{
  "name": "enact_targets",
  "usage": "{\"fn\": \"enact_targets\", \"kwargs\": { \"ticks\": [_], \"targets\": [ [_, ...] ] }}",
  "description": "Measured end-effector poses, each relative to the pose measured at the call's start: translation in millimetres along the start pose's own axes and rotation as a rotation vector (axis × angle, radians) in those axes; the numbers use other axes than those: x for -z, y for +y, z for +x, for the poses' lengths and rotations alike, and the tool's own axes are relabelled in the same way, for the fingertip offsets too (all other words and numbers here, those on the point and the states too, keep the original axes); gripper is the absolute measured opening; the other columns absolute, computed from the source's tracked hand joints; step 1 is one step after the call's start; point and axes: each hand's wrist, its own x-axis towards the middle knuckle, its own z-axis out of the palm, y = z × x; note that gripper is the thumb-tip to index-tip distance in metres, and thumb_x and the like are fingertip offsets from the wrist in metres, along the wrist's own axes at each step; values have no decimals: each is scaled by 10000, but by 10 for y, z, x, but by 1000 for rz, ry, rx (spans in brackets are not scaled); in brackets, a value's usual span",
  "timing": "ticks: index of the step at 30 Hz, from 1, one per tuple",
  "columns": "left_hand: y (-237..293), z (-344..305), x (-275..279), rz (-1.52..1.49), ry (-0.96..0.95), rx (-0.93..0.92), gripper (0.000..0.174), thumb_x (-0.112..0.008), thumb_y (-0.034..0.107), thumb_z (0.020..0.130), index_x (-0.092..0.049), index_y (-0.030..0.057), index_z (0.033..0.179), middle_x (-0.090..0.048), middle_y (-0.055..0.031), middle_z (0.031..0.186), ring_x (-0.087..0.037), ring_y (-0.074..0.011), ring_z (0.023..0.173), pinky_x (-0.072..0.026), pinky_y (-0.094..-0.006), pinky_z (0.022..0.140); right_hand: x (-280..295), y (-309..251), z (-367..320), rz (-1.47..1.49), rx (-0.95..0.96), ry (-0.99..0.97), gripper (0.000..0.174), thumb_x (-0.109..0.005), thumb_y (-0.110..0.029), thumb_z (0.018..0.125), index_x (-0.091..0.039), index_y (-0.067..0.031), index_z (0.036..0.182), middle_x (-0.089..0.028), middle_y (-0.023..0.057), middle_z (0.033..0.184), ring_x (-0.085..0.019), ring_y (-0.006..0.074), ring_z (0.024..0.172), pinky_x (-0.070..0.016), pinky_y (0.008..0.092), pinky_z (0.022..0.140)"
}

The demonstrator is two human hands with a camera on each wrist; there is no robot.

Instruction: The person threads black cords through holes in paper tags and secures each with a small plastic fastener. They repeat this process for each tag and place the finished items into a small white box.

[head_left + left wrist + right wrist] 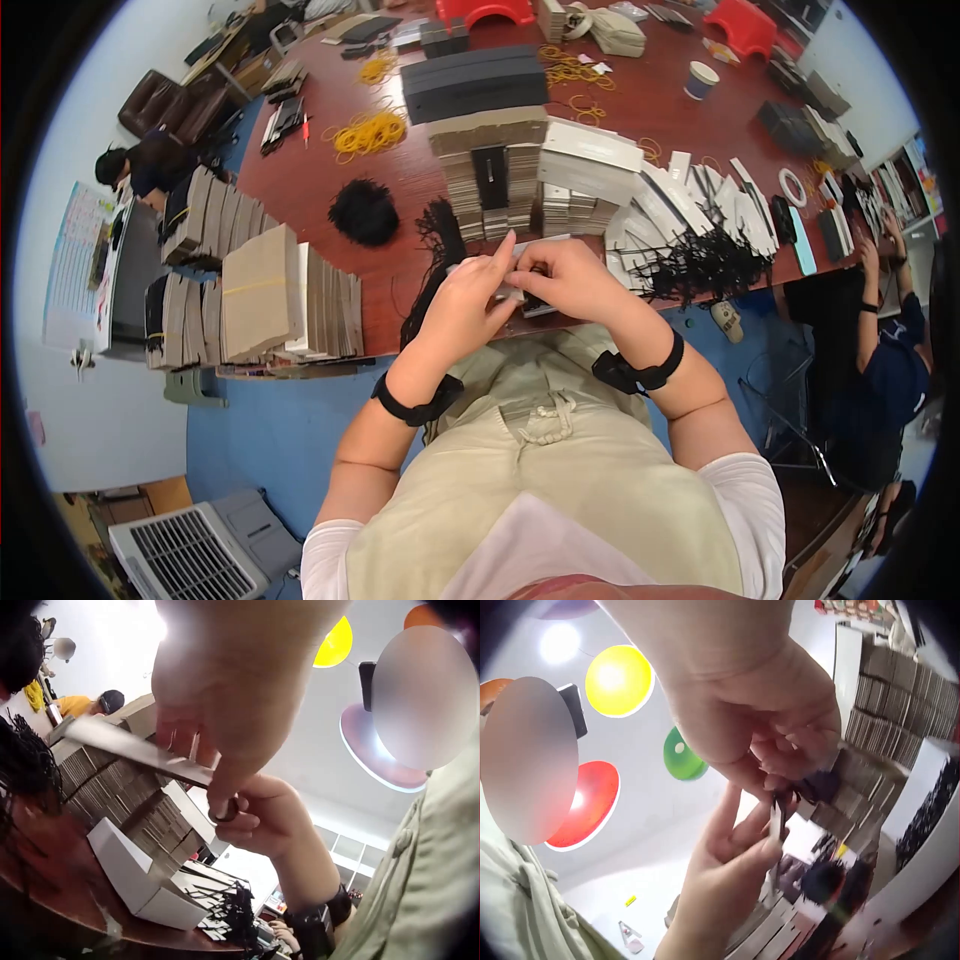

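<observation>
Both hands meet over the table's near edge. My left hand (468,305) (232,690) (724,881) holds a thin, flat light-coloured piece (112,742) (777,825) with a dark edge. At its end, my right hand (572,282) (262,821) (772,727) pinches with thumb and fingertips, where a bit of black cord (801,792) shows in the right wrist view. What exactly the right fingertips grip is partly hidden. Below the hands in the left wrist view lies a white box-like piece (135,877).
Stacked grey-brown boards (490,135) topped by dark boxes (475,85) stand just beyond the hands. White boxes (590,155) and black cords (700,262) lie right; a long black cord bundle (435,255) and board piles (262,290) lie left. A paper cup (700,80) stands far right.
</observation>
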Motion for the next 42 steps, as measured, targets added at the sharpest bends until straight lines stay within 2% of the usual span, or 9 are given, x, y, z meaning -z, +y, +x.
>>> {"fn": "enact_targets", "kwargs": {
  "ticks": [3, 6, 11, 17, 22, 28, 30, 35, 42],
  "targets": [
    [0, -86, 38, 111, 129, -130, 687, -734, 129, 680, -436, 0, 1285, -499, -188, 1253, -459, -334, 1181, -356, -449, 980, 258, 210, -178, 214, -161, 35, 151, -661, -158, 790, -637, -9, 797, -561, -7, 611, -485, 73, 553, -386, 222, 508],
    [-245, -336, 33, 262, 424, -73, 475, -723, 83, 683, -564, 7, 1123, -573, -162, 1105, -534, -332, 1025, -416, -423, 873, 879, 302, -603, 493, -128, 294, 99, -615, -133, 824, -637, -40, 798, -564, -8, 619, -482, 41, 513, -355, 176, 441],
    [-429, -465, -27, 102, 41, 192, 216, -722, 169, 693, -611, 42, 827, -597, -88, 849, -535, -295, 856, -429, -367, 737, 1303, 699, -851, 643, -114, 918, 150, -602, -178, 852, -610, -30, 830, -597, 35, 641, -503, 78, 475, -358, 206, 412],
    [-515, -486, -293, 395, -25, 122, 148, -667, 153, 735, -570, 49, 773, -547, -112, 794, -501, -307, 804, -413, -391, 719, 1067, 605, -704, -430, -376, 845, 195, -618, -205, 835, -628, -21, 897, -613, 73, 680, -553, 201, 538, -421, 298, 497],
    [-511, -381, -144, 126, -10, 273, 80, -594, 67, 781, -534, 18, 802, -553, -118, 874, -494, -325, 870, -413, -392, 720, 931, 332, -503, -819, 86, 1039, 155, -618, -154, 811, -635, -44, 918, -593, 108, 755, -588, 278, 704, -462, 351, 633],
    [-508, -207, -21, -329, 214, 235, 80, -600, 88, 810, -544, 43, 845, -515, -80, 965, -471, -237, 922, -375, -316, 846, 85, 180, -13, 164, 20, -63, 355, -732, -162, 734, -653, -79, 1070, -630, 48, 876, -547, 101, 688, -450, 244, 629],
    [-385, -84, 55, -331, 217, 216, 82, -603, 93, 809, -548, 48, 850, -518, -82, 985, -473, -243, 945, -368, -325, 870, -241, 245, 197, 252, 220, -103, 379, -737, -141, 735, -633, -54, 1089, -642, 43, 912, -557, 87, 705, -454, 240, 621],
    [-291, -53, 92, -360, 405, 255, 130, -581, 159, 868, -562, 39, 820, -545, -58, 889, -519, -154, 753, -424, -258, 677, -303, 86, 380, 528, -106, -246, 218, -688, -59, 768, -665, 8, 974, -653, 56, 766, -602, 105, 711, -494, 238, 660],
    [-289, -262, 175, -1107, -115, 894, 458, -437, 413, 944, -583, 24, 752, -594, -51, 692, -558, -143, 617, -475, -253, 627, -284, -71, 218, 404, 252, -65, 131, -606, -40, 818, -680, 0, 919, -665, 70, 767, -621, 118, 746, -491, 261, 676]
  ]
}}
